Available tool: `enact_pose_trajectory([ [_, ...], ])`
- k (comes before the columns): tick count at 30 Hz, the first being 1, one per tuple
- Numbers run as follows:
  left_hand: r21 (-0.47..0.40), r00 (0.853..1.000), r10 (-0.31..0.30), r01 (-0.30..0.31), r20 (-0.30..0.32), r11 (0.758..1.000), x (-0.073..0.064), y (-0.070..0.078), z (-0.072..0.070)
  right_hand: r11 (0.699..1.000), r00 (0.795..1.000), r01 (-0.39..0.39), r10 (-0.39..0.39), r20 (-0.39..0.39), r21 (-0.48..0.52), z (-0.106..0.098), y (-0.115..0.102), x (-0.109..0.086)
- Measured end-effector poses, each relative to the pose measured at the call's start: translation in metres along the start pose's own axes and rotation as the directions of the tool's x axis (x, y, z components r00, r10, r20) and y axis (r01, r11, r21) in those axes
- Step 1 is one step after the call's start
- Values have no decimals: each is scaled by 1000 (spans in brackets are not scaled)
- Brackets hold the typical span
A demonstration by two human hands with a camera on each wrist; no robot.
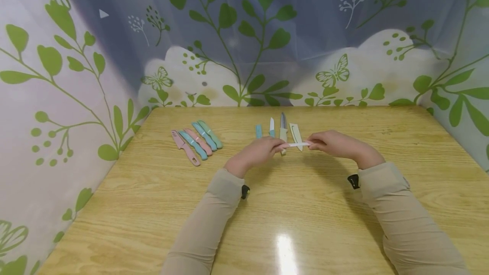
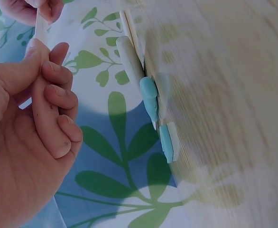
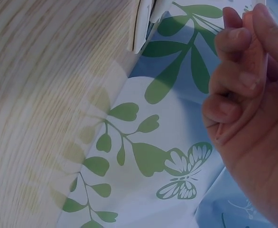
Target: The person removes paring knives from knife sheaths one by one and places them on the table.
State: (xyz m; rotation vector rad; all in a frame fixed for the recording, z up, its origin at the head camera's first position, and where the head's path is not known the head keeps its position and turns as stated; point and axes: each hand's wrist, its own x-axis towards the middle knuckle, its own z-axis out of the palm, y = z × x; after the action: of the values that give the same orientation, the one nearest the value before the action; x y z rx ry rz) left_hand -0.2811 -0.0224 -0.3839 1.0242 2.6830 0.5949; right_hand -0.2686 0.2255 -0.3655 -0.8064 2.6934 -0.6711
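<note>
One pink knife (image 1: 298, 144) sits just right of centre, the left hand (image 1: 259, 151) curled round its handle (image 2: 44, 114), the right hand (image 1: 336, 145) round its sheath (image 3: 255, 52). I see a shiny table (image 1: 313, 224) across the lower frame, leafy cloth (image 1: 305, 12) along the top.

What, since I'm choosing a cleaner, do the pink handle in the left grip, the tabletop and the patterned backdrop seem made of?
Pink handle: probably matte plastic, given its smooth, low-shine surface and rounded end.
Tabletop: glossy wood or wood-look laminate, judging by the grain and bright reflection.
Backdrop: likely matte printed fabric, as its folds and creases suggest.
</note>
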Motion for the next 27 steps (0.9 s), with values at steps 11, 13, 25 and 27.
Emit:
enact_pose_trajectory([
  [11,15,1000,22,-22,-8,1000,-2,1,-3,1000,1000,6,-6,-7,-16,-2,0,-1],
  [13,17,1000,28,-28,-5,999,-2,1,-3,1000,1000,5,-5,-5,-14,-2,0,-1],
  [25,30,999,5,-3,-44,1000,-1,-10,-2,999,999,-31,30,-28,-37,-5,12,-7],
  [27,39,998,-2,4,-58,999,-1,-14,-2,998,998,-50,48,-40,-44,-8,16,-11],
])
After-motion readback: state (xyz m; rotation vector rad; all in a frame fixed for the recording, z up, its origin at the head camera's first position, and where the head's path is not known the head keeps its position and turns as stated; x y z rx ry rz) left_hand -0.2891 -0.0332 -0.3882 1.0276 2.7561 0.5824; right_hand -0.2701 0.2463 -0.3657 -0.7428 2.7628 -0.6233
